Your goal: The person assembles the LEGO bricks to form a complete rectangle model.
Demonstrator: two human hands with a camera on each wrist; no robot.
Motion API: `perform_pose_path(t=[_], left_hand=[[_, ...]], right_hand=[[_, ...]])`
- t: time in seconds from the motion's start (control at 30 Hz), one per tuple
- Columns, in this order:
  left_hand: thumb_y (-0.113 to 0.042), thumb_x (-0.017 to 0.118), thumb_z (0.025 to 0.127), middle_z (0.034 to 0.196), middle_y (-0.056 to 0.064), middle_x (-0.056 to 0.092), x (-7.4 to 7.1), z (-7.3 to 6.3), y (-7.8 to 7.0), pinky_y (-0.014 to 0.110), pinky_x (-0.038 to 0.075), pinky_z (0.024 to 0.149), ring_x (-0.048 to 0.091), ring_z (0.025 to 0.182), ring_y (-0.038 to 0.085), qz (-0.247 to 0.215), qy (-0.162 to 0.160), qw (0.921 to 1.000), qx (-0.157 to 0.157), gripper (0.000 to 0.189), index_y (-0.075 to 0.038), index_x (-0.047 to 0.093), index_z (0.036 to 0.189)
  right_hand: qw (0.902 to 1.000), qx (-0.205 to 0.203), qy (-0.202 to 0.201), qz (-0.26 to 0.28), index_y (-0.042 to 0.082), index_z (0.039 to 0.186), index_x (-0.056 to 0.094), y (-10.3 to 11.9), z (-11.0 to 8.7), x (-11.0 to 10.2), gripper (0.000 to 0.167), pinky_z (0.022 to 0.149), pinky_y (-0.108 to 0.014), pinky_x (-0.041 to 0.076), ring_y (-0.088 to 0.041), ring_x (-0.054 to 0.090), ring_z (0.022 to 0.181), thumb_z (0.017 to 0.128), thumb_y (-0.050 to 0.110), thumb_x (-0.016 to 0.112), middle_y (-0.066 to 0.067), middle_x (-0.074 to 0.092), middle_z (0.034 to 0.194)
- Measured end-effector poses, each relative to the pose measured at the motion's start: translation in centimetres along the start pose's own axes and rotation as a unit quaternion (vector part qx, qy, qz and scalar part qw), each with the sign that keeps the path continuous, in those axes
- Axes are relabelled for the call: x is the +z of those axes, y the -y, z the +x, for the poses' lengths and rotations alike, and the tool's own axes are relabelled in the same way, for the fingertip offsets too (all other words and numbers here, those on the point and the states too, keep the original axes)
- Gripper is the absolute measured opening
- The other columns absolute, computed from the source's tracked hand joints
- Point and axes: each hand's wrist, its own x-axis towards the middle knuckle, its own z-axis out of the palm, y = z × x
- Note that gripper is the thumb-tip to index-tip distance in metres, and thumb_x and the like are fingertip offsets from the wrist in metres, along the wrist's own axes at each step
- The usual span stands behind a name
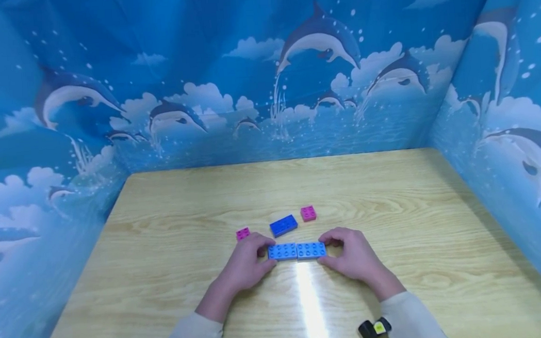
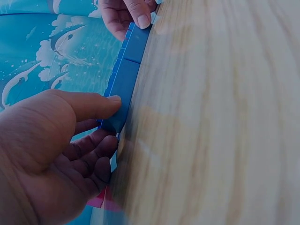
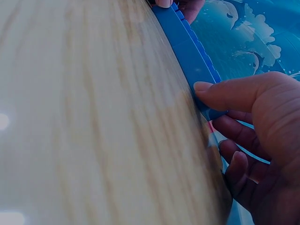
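Two light blue building bricks lie end to end on the wooden table, studs up, with a thin seam between them. In the head view my left hand pinches the left light blue brick at its outer end, thumb on the near side. Mirroring it, my right hand pinches the right light blue brick at its outer end. The left wrist view shows the thumb pressed to the brick's side. In the right wrist view the other thumb does the same.
Just beyond the pair, a dark blue brick lies askew. A small pink brick sits to its right, and another pink brick lies behind my left hand, partly covered. A dolphin-print curtain borders the wooden table.
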Motion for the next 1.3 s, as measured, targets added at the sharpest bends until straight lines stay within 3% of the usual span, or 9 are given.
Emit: perform_pose_path(t=[0.3,1.03,1.3], left_hand=[[-0.016,0.079,0.086,0.098,-0.007,0.057,-0.04,0.03,-0.12,0.031,0.050,0.081,0.054,0.091,0.011,-0.001,0.004,0.9999,-0.012,0.037,-0.010,0.067,0.120],[-0.013,0.079,0.085,0.099,-0.003,0.058,-0.03,-0.02,-0.23,0.033,0.050,0.082,0.055,0.090,0.013,0.007,-0.005,0.9998,0.019,0.035,-0.006,0.067,0.117],[-0.028,0.083,0.081,0.102,-0.002,0.055,-0.19,0.35,-0.85,0.031,0.050,0.072,0.052,0.087,0.016,-0.023,-0.019,0.9992,-0.024,0.063,-0.009,0.059,0.135]], right_hand=[[1.0000,-0.003,0.005,0.004,0.016,0.105,0.074,-0.27,0.53,0.03,0.039,0.083,-0.038,0.051,-0.013,0.060,0.089,0.070,0.018,0.092,0.009,0.066,0.096],[0.9999,-0.010,0.004,0.003,0.017,0.103,0.074,-0.68,0.74,0.13,0.038,0.082,-0.038,0.051,-0.013,0.060,0.088,0.069,0.017,0.092,0.007,0.068,0.099],[0.9997,0.008,0.010,0.019,0.014,0.111,0.073,-0.56,0.65,0.02,0.049,0.082,-0.036,0.051,-0.013,0.059,0.090,0.066,0.017,0.093,0.008,0.067,0.101]])
